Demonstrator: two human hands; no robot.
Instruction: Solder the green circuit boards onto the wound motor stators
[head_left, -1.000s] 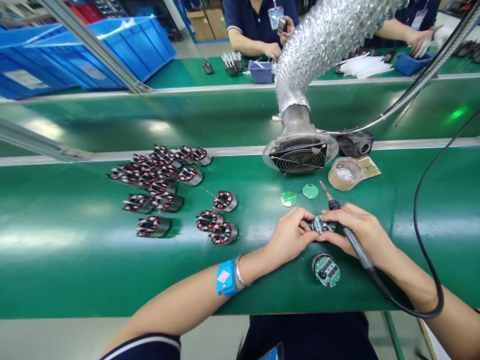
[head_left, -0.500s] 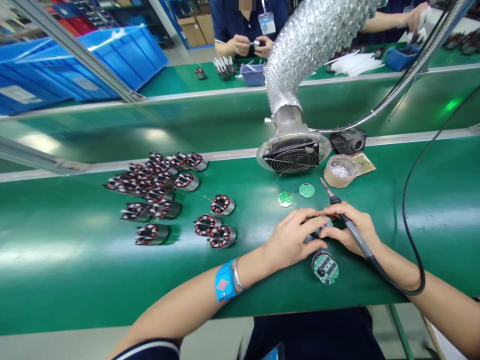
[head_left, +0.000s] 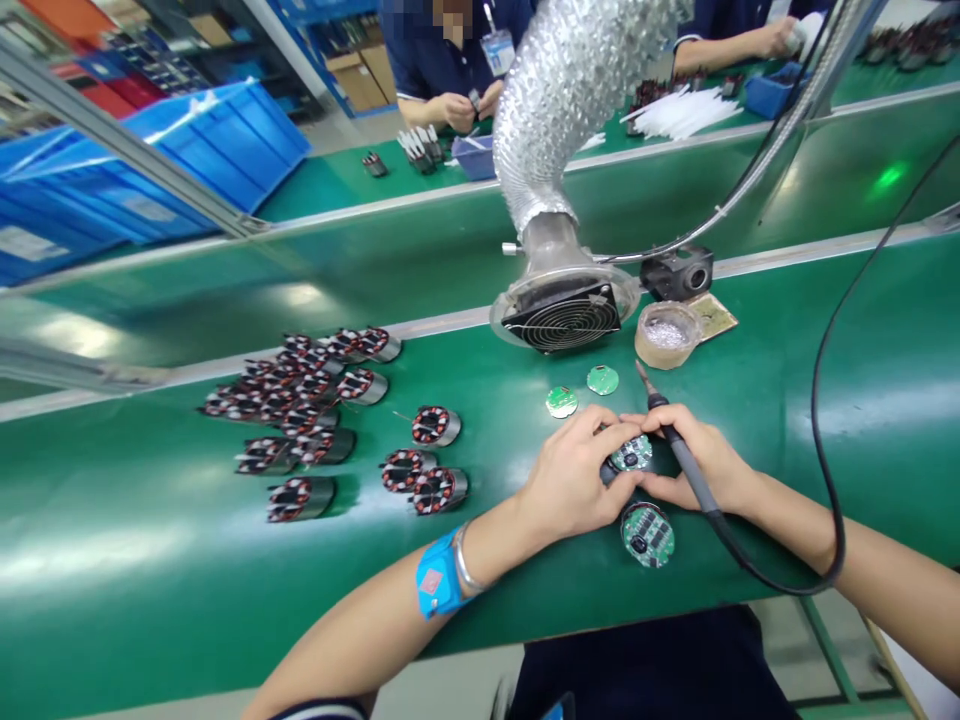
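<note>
My left hand [head_left: 571, 480] and my right hand [head_left: 697, 457] meet over a small round motor unit with a green circuit board on top [head_left: 630, 455]; both hold it on the green belt [head_left: 150, 560]. A black soldering iron [head_left: 679, 445] lies across my right hand, its tip pointing up and away, its cable looping off to the right. A second unit with a green board [head_left: 647, 535] sits just in front of my hands. Two bare round green boards [head_left: 562, 402] [head_left: 602, 380] lie behind them.
Several wound stators [head_left: 300, 400] cluster on the belt to the left. A fume extractor fan [head_left: 564, 315] on a silver hose stands behind my hands, with a tin of solder residue [head_left: 666, 333] beside it. Blue crates [head_left: 187, 150] are at far left. Other people work across the far belt.
My hands have stayed on the same unit and turned it a little, so its green board shows again between my fingers. The camera has tilted and shifted slightly.
</note>
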